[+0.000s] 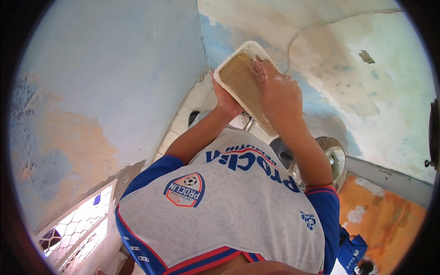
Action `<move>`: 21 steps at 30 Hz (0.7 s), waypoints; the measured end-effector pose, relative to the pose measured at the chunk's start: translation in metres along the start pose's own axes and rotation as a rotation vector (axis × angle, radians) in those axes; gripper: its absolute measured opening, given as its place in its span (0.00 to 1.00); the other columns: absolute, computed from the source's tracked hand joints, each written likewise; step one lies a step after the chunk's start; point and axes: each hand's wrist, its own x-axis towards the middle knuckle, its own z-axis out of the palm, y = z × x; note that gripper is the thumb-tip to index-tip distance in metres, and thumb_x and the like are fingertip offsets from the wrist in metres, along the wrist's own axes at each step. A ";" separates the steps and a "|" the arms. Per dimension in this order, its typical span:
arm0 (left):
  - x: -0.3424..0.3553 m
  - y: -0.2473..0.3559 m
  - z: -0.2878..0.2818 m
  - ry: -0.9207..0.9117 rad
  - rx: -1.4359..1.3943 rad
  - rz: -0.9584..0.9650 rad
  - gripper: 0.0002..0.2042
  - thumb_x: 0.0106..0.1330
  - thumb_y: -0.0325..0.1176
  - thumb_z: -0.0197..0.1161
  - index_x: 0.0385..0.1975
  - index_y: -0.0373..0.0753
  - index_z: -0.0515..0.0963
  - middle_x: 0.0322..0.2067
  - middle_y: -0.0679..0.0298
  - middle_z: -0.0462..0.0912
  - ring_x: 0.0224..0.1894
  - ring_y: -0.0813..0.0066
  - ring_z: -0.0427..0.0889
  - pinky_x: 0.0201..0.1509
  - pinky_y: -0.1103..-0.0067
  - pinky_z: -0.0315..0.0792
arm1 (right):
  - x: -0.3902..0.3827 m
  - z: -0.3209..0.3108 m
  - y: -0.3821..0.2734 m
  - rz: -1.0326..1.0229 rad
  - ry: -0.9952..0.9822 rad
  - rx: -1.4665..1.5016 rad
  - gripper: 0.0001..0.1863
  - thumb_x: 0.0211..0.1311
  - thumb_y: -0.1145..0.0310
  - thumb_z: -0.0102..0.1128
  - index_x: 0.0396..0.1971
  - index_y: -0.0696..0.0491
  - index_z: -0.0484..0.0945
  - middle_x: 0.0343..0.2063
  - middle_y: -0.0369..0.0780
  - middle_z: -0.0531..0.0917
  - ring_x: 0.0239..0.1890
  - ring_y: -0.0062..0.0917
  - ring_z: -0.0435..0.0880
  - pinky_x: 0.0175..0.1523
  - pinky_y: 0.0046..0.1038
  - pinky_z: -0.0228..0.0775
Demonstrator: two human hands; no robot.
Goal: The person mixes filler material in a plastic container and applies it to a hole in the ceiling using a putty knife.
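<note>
My left hand (pixel 225 97) grips the left side of a white rectangular plastic tray (pixel 262 121) coated inside with beige paste, held tilted in front of my chest. My right hand (pixel 279 94) is inside the tray's upper right part, fingers curled and smeared with pale paste; what they hold, if anything, is hidden. A small yellowish streak shows beside those fingers. Both forearms come up from below, over my white and blue shirt.
Patchy walls (pixel 114 91) meet in a corner ahead, a cable on the right one. Below are floor tiles (pixel 197 96) and a round metal object (pixel 337 156), partly hidden. A grilled window (pixel 78 229) is lower left; blue fabric (pixel 355 247) and an orange patched surface (pixel 385 211) are lower right.
</note>
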 end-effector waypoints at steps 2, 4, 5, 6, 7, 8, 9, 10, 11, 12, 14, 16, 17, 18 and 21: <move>0.006 0.006 -0.017 -0.010 0.032 0.001 0.48 0.64 0.81 0.34 0.72 0.48 0.65 0.69 0.60 0.70 0.70 0.57 0.69 0.75 0.59 0.63 | 0.007 0.001 -0.005 0.003 0.027 -0.031 0.20 0.66 0.72 0.55 0.57 0.47 0.77 0.30 0.48 0.87 0.34 0.47 0.87 0.42 0.47 0.78; 0.010 0.018 -0.015 -0.024 0.070 -0.011 0.48 0.64 0.81 0.34 0.72 0.48 0.65 0.69 0.60 0.70 0.70 0.57 0.69 0.75 0.60 0.63 | 0.015 0.005 -0.012 -0.059 -0.008 0.013 0.19 0.67 0.71 0.54 0.58 0.48 0.77 0.30 0.48 0.87 0.33 0.47 0.87 0.40 0.47 0.78; 0.011 0.024 -0.015 0.072 0.053 -0.051 0.49 0.63 0.82 0.33 0.73 0.49 0.65 0.70 0.61 0.69 0.70 0.57 0.68 0.75 0.59 0.62 | 0.016 0.008 -0.017 -0.055 -0.006 0.014 0.19 0.67 0.71 0.54 0.58 0.48 0.77 0.30 0.48 0.87 0.33 0.47 0.87 0.40 0.47 0.78; 0.014 0.033 -0.012 0.165 0.037 -0.080 0.50 0.63 0.82 0.31 0.73 0.49 0.65 0.70 0.61 0.69 0.71 0.57 0.68 0.75 0.58 0.61 | 0.018 0.011 -0.021 -0.113 -0.023 0.072 0.19 0.67 0.71 0.54 0.58 0.48 0.77 0.29 0.48 0.86 0.33 0.46 0.87 0.39 0.47 0.78; 0.017 0.042 -0.014 0.161 0.040 -0.075 0.50 0.63 0.82 0.31 0.73 0.49 0.65 0.70 0.61 0.69 0.71 0.57 0.68 0.75 0.58 0.61 | 0.024 0.012 -0.026 -0.172 -0.040 0.130 0.19 0.66 0.72 0.54 0.57 0.48 0.77 0.29 0.49 0.86 0.32 0.46 0.87 0.39 0.47 0.78; 0.019 0.051 -0.020 0.023 -0.004 -0.084 0.50 0.62 0.83 0.30 0.73 0.50 0.65 0.70 0.61 0.69 0.71 0.57 0.68 0.75 0.58 0.61 | 0.034 0.011 -0.030 -0.177 -0.035 0.131 0.19 0.66 0.72 0.54 0.57 0.48 0.77 0.29 0.49 0.86 0.32 0.46 0.87 0.39 0.47 0.78; 0.015 0.060 -0.021 -0.099 -0.049 -0.102 0.50 0.62 0.83 0.29 0.73 0.51 0.65 0.70 0.62 0.69 0.71 0.57 0.68 0.75 0.57 0.61 | 0.040 0.011 -0.036 -0.130 -0.014 0.073 0.20 0.65 0.72 0.56 0.57 0.48 0.77 0.29 0.49 0.86 0.33 0.46 0.87 0.39 0.47 0.78; 0.016 0.070 -0.022 -0.086 -0.046 -0.106 0.50 0.62 0.83 0.29 0.73 0.51 0.65 0.70 0.62 0.69 0.71 0.57 0.68 0.75 0.57 0.61 | 0.046 0.012 -0.043 -0.082 0.007 0.013 0.20 0.64 0.73 0.57 0.56 0.49 0.77 0.28 0.49 0.86 0.33 0.46 0.87 0.40 0.47 0.78; 0.022 0.082 -0.022 0.021 -0.005 -0.137 0.50 0.62 0.83 0.28 0.73 0.51 0.65 0.70 0.62 0.69 0.71 0.57 0.67 0.75 0.57 0.61 | 0.054 0.015 -0.050 -0.076 -0.002 0.023 0.20 0.64 0.73 0.57 0.56 0.49 0.77 0.28 0.49 0.86 0.33 0.46 0.87 0.40 0.47 0.78; 0.029 0.091 -0.019 0.115 0.033 -0.165 0.50 0.62 0.83 0.28 0.73 0.52 0.64 0.70 0.63 0.69 0.71 0.57 0.67 0.75 0.57 0.61 | 0.066 0.014 -0.056 -0.060 0.028 0.002 0.19 0.64 0.72 0.57 0.55 0.49 0.78 0.28 0.49 0.86 0.33 0.47 0.86 0.40 0.48 0.78; 0.034 0.108 -0.019 0.066 0.061 -0.144 0.49 0.62 0.83 0.27 0.73 0.53 0.64 0.71 0.64 0.68 0.72 0.57 0.66 0.75 0.57 0.60 | 0.084 0.020 -0.068 -0.038 0.059 -0.021 0.18 0.65 0.72 0.57 0.54 0.49 0.79 0.28 0.49 0.86 0.33 0.48 0.86 0.41 0.48 0.78; 0.042 0.123 -0.011 0.129 0.128 -0.113 0.50 0.63 0.83 0.27 0.73 0.52 0.63 0.71 0.63 0.67 0.73 0.56 0.65 0.76 0.57 0.60 | 0.097 0.031 -0.075 -0.053 0.005 0.036 0.16 0.66 0.71 0.57 0.54 0.50 0.79 0.28 0.48 0.86 0.32 0.49 0.85 0.41 0.49 0.77; 0.048 0.131 -0.011 0.120 0.126 -0.124 0.50 0.63 0.83 0.27 0.73 0.52 0.63 0.71 0.63 0.67 0.73 0.56 0.65 0.76 0.57 0.60 | 0.104 0.037 -0.075 -0.042 0.011 0.029 0.16 0.66 0.71 0.57 0.54 0.50 0.79 0.28 0.48 0.86 0.32 0.49 0.85 0.41 0.49 0.77; 0.053 0.140 -0.012 0.081 0.124 -0.133 0.50 0.62 0.83 0.27 0.73 0.51 0.63 0.71 0.63 0.67 0.72 0.57 0.65 0.75 0.57 0.61 | 0.111 0.042 -0.076 -0.060 0.011 0.079 0.16 0.67 0.71 0.57 0.53 0.50 0.79 0.28 0.49 0.86 0.32 0.49 0.85 0.41 0.49 0.77; 0.071 0.167 -0.019 -0.020 0.102 -0.177 0.47 0.64 0.81 0.33 0.72 0.51 0.65 0.69 0.63 0.70 0.71 0.58 0.68 0.74 0.57 0.64 | 0.123 0.040 -0.088 -0.017 0.061 0.129 0.15 0.68 0.71 0.56 0.53 0.51 0.79 0.28 0.50 0.85 0.32 0.50 0.85 0.40 0.50 0.76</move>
